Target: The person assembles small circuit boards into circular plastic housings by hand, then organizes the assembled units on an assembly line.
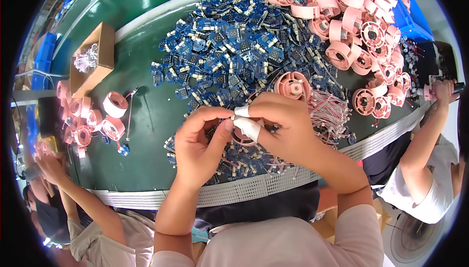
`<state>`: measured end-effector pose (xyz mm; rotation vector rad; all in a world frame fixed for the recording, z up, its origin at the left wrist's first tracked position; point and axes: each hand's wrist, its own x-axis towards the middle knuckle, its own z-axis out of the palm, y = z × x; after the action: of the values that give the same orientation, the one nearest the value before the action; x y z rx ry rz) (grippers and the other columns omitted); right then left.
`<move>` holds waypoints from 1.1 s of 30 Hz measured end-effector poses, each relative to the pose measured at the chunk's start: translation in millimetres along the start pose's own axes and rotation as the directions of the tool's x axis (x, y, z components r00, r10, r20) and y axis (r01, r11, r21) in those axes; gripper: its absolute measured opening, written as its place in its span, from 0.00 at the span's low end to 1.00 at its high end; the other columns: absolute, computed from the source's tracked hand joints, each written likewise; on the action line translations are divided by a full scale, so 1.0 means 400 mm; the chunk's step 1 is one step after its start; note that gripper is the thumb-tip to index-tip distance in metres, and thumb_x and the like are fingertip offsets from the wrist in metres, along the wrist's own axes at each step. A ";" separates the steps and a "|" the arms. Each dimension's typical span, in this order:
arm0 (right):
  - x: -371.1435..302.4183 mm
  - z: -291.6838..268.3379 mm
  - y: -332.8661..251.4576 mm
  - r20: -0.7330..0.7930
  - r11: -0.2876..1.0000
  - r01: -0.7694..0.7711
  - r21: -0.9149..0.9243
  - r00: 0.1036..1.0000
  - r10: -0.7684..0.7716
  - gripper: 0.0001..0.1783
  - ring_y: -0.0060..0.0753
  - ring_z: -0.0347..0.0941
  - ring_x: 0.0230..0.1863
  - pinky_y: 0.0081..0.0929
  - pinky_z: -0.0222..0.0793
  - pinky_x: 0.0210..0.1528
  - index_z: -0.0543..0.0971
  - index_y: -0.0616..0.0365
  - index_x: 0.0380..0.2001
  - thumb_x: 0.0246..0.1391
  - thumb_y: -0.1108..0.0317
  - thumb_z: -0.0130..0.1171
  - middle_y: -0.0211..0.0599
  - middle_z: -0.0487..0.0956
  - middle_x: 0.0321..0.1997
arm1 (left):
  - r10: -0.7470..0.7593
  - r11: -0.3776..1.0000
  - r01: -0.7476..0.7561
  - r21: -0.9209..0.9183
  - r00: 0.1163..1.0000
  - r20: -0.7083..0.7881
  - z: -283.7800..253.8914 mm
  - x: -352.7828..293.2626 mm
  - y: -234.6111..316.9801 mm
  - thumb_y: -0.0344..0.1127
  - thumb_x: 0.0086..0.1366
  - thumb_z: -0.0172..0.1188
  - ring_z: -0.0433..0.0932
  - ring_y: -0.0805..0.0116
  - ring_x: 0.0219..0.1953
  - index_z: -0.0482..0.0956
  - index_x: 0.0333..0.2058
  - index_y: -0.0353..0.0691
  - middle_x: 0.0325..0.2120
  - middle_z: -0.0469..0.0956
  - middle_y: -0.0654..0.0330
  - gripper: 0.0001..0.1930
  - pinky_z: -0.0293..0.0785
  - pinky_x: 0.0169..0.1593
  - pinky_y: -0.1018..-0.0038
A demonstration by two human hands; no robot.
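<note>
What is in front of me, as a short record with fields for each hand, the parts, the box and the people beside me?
Left hand: thumb and index fingertips close to the right hand's; anything between too small to identify
Right hand: white tape on thumb and index finger
Blue circuit boards: large heap beyond the hands
Pink round housings: piled right, smaller group left
Red-and-white wires: bundled beside right hand
Cardboard box: left, holding whitish parts
Co-workers: at least one each side
</note>
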<state>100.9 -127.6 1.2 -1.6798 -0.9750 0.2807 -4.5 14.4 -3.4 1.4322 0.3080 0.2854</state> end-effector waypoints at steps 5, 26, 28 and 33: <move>0.001 -0.015 -0.003 -0.023 0.991 -0.090 0.103 0.995 0.093 0.08 0.21 0.70 0.26 0.16 0.63 0.25 0.80 0.60 0.31 0.44 0.77 0.62 0.32 0.75 0.26 | -0.104 0.988 0.097 -0.116 0.993 -0.050 0.009 0.011 0.031 0.20 0.59 0.56 0.74 0.77 0.34 0.73 0.44 0.32 0.34 0.74 0.60 0.13 0.71 0.32 0.84; 0.000 -0.003 0.011 0.090 0.998 -0.056 0.021 0.995 0.054 0.07 0.32 0.74 0.36 0.25 0.70 0.38 0.73 0.63 0.33 0.49 0.76 0.57 0.40 0.75 0.35 | -0.067 0.996 0.065 -0.061 0.997 -0.032 0.002 0.005 0.009 0.17 0.56 0.58 0.75 0.73 0.37 0.76 0.38 0.29 0.35 0.74 0.55 0.10 0.74 0.39 0.80; -0.001 -0.002 0.008 0.102 0.998 -0.058 0.037 0.993 0.054 0.07 0.31 0.74 0.36 0.25 0.70 0.39 0.73 0.63 0.33 0.49 0.76 0.57 0.40 0.75 0.35 | -0.020 1.000 0.019 -0.018 0.998 -0.056 0.003 0.005 0.008 0.16 0.55 0.58 0.75 0.73 0.36 0.77 0.37 0.29 0.34 0.75 0.55 0.10 0.73 0.39 0.80; -0.010 0.029 0.008 -0.051 0.981 -0.050 0.188 0.997 0.060 0.09 0.29 0.74 0.27 0.24 0.69 0.28 0.73 0.63 0.32 0.45 0.78 0.59 0.38 0.75 0.29 | 0.059 0.998 -0.060 -0.018 0.997 -0.056 0.000 0.005 0.004 0.16 0.54 0.59 0.74 0.72 0.34 0.77 0.36 0.29 0.32 0.76 0.55 0.10 0.72 0.38 0.80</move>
<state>92.5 -122.8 -7.0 -1.5365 -0.8348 0.3492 -2.7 15.2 -2.0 1.4171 0.3071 0.3760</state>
